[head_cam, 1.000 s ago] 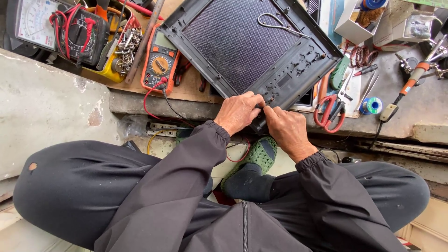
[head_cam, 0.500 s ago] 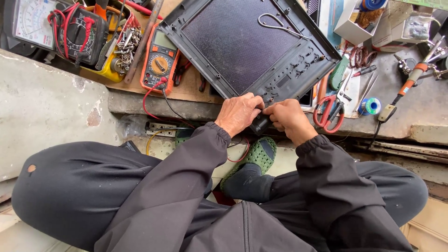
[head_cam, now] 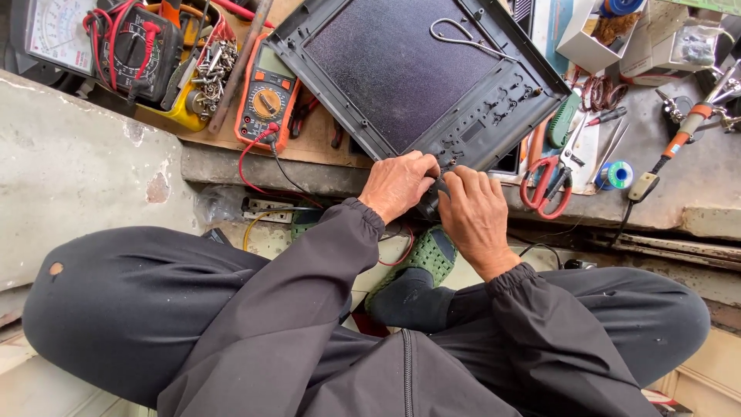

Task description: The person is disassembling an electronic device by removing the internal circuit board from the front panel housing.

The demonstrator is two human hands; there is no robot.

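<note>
A flat black panel (head_cam: 401, 69) with a dark mesh face and a ribbed plastic frame lies tilted on the low workbench. My left hand (head_cam: 397, 185) and my right hand (head_cam: 475, 212) meet at its near corner, fingers curled around a small dark object (head_cam: 429, 202) that is mostly hidden between them. Both hands hang over the bench's front edge. A thin wire loop (head_cam: 463, 35) rests on the mesh near the panel's far side.
An orange multimeter (head_cam: 266, 96) with red and black leads lies left of the panel, beside a tray of screws (head_cam: 204, 69) and an analog meter (head_cam: 58, 31). Red-handled scissors (head_cam: 548, 181), a solder reel (head_cam: 615, 175), a screwdriver (head_cam: 679, 143) and small boxes (head_cam: 594, 35) sit right. A green sandal (head_cam: 421, 259) shows below.
My right hand has shifted slightly down and right along the panel's corner while my left hand stays put. The view has drifted a little; the panel has not moved.
</note>
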